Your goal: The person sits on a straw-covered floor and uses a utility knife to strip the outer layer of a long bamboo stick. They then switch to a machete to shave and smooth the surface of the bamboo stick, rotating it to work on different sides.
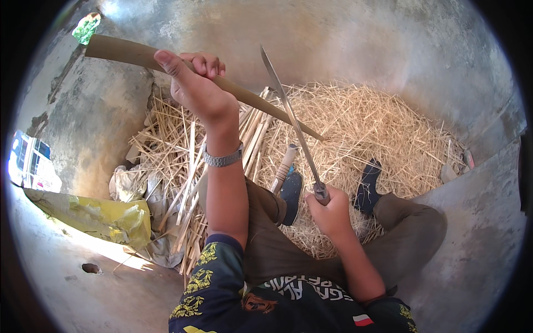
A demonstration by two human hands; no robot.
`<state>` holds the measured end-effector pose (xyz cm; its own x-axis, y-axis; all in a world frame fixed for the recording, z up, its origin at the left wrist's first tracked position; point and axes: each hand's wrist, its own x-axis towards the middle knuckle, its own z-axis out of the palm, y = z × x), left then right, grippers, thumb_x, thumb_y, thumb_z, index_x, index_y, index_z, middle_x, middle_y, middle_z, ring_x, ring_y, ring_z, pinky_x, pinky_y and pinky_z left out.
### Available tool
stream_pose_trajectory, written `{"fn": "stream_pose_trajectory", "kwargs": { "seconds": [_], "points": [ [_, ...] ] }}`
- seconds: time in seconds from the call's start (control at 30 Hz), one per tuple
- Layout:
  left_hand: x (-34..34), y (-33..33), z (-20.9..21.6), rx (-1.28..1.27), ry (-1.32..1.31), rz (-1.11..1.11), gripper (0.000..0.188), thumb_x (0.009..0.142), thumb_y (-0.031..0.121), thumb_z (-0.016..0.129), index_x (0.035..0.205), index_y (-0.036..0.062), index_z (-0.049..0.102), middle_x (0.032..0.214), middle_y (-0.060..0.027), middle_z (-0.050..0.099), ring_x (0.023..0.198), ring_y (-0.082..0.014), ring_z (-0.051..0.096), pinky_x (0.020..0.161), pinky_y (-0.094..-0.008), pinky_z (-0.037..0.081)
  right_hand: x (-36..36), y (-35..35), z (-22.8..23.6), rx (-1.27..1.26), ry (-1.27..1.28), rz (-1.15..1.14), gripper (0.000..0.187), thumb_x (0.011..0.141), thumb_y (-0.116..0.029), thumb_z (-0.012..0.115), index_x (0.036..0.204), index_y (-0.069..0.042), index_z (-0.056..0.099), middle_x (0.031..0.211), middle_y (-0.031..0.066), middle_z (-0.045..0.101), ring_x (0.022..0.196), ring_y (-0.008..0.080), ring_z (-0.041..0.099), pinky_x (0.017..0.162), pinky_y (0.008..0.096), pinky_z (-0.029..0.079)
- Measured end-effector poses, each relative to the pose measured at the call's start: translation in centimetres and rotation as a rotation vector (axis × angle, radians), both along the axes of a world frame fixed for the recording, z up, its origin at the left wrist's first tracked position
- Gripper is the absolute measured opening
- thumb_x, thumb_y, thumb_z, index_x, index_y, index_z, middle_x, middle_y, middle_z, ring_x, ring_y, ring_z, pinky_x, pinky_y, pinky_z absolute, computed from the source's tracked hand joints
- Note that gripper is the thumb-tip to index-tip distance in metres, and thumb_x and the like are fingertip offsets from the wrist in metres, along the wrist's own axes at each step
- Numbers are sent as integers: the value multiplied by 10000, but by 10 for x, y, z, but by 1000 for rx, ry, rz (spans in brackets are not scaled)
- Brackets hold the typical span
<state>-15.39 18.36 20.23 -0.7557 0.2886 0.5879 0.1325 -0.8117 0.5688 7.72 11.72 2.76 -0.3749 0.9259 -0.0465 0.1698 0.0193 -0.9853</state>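
My left hand (201, 91) is raised at the upper left, its fingers wrapped round a long brown bamboo slat (125, 53). The slat slopes down to the right and looks narrower toward its far end. In my right hand (331, 213), low in front of my body, is the short handle of a long-bladed knife (284, 102). Its blade points up and slightly left, crossing the slat near the lower right end. Whether the blade touches the slat I cannot tell.
Thin shavings (383, 122) pile up against the concrete wall (344, 44). Split bamboo strips (191, 139) lie at the left beside a yellow sack (119, 219). A second tool with a pale wooden handle (285, 166) stands between my legs, near my dark-socked feet (367, 186).
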Motion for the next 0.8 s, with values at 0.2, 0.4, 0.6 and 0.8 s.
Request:
{"fn": "stream_pose_trajectory", "kwargs": {
  "seconds": [0.2,0.4,0.6,0.8],
  "points": [
    [-4,-7,3,-5,-58,0,624,978,711,485,771,137,351,648,8,383,596,-121,382,618,-304,353,4,6,8,-117,-130,17,218,880,-116,692,716,-12,592,594,12,561,547,89,500,531,310,404],
    [-1,-3,2,17,-27,-28,615,977,704,499,783,139,350,637,22,367,592,-107,383,610,-295,346,9,6,4,-103,-47,31,275,882,-138,733,686,-52,560,550,-23,517,450,67,452,425,289,350],
    [-6,-7,2,6,-16,-35,610,968,716,502,802,148,356,644,25,361,586,-104,379,604,-299,348,13,13,-6,-154,-118,44,264,876,-128,725,688,-50,557,546,-26,510,427,71,451,407,295,345],
    [-2,-3,2,1,-24,-17,609,959,729,505,826,153,355,658,33,340,590,-98,379,608,-299,349,15,13,-1,-181,-154,81,251,842,-133,685,661,-15,557,578,5,518,535,102,451,521,350,379]
  ]
}}
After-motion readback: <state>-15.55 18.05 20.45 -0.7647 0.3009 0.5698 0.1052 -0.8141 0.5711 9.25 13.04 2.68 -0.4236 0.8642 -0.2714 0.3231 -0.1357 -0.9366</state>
